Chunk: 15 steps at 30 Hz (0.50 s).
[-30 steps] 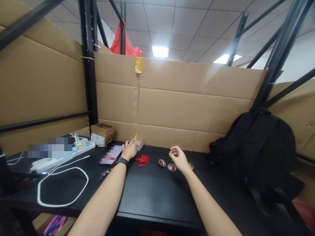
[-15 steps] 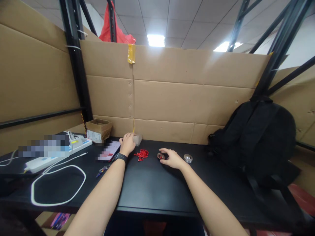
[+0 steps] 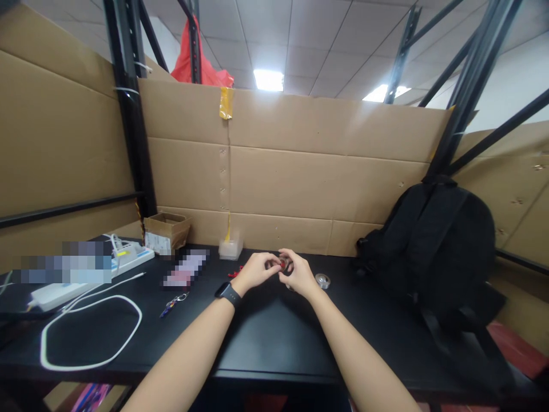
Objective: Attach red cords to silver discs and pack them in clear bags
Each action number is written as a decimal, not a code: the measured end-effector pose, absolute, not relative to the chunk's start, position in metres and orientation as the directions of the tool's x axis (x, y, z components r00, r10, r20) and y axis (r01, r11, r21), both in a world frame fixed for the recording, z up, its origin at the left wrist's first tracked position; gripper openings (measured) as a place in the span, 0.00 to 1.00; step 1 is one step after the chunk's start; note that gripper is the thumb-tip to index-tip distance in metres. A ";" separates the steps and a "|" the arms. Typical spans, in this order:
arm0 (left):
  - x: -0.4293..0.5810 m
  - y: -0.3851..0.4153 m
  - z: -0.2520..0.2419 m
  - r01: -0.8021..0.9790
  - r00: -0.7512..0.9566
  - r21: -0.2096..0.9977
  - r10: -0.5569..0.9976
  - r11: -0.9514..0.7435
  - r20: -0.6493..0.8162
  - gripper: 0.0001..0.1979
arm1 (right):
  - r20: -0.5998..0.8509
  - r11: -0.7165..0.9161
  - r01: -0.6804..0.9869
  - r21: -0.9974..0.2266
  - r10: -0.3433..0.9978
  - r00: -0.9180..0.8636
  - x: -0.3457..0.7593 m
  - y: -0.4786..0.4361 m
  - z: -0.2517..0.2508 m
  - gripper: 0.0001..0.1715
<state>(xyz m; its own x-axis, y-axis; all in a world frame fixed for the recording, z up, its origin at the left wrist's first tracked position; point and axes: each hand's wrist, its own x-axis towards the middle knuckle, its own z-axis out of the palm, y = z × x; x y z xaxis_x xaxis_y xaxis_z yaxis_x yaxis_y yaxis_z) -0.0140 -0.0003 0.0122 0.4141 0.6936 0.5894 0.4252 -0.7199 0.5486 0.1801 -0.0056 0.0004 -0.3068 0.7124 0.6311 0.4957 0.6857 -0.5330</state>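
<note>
Above the black table (image 3: 266,337), my left hand (image 3: 258,269) and my right hand (image 3: 300,274) meet. Between their fingertips is a small dark round thing (image 3: 283,264) with red at its middle; its kind is too small to make out. Both hands are closed on its edges. Bright red cord (image 3: 234,273) lies on the table, partly hidden behind my left hand. A clear roll of tape (image 3: 322,281) rests just right of my right wrist. The left wrist wears a dark watch (image 3: 228,293).
A translucent plastic box (image 3: 230,249) stands by the cardboard wall (image 3: 291,171). On the left are an open carton (image 3: 167,233), a phone (image 3: 186,269), keys (image 3: 174,304), a power strip (image 3: 92,280) and a looped white cable (image 3: 92,365). A black backpack (image 3: 441,246) occupies the right.
My left hand has left the plastic box and come right to the small round thing. My right hand has raised it slightly off the table, and both hands now grip it.
</note>
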 end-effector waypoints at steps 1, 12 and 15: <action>-0.010 -0.002 0.010 0.407 0.393 0.579 0.707 -0.707 0.587 0.09 | 0.646 0.697 0.501 -0.512 0.697 -0.309 0.179 -0.007 0.002 0.35; -0.007 0.011 -0.004 0.168 0.319 0.831 0.827 -0.530 0.463 0.09 | 0.592 0.634 0.195 -0.748 0.771 -0.235 0.170 -0.011 -0.002 0.37; -0.003 0.015 -0.008 -0.010 0.319 0.889 0.841 -0.458 0.437 0.14 | 0.528 0.542 0.028 -0.840 0.829 -0.186 0.167 -0.008 -0.006 0.38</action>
